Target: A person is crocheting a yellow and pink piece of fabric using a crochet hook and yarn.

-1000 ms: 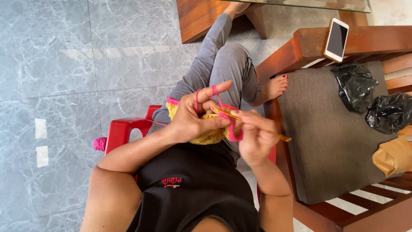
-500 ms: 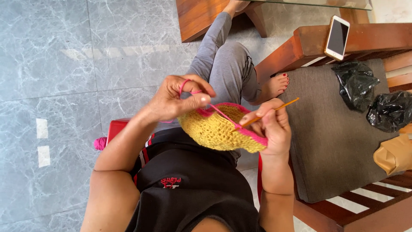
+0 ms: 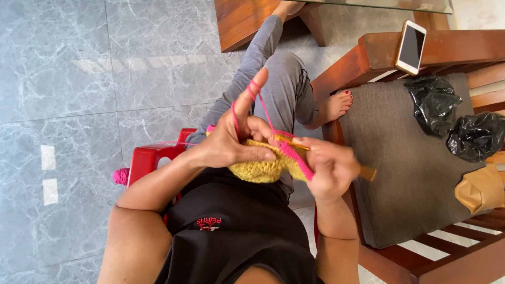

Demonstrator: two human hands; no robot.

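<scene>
- Left hand [image 3: 229, 144] pinches the yellow crochet piece [image 3: 263, 167] at the lap, forefinger up with pink yarn [image 3: 261, 102] looped over it; keep that strand taut
- Right hand [image 3: 329, 165] has its fingers closed round the crochet hook [image 3: 366, 172], working the pink edge
- Nearby: phone [image 3: 410, 46] on the armrest, black bags [image 3: 434, 102] on the cushion, red stool [image 3: 150, 158]; none of them obstruct

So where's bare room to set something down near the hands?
The grey cushion is bare between its left edge and the two black bags, up to the tan bag. The armrest is free right of the phone. The lap is crowded: left hand, right hand and crochet piece.
</scene>
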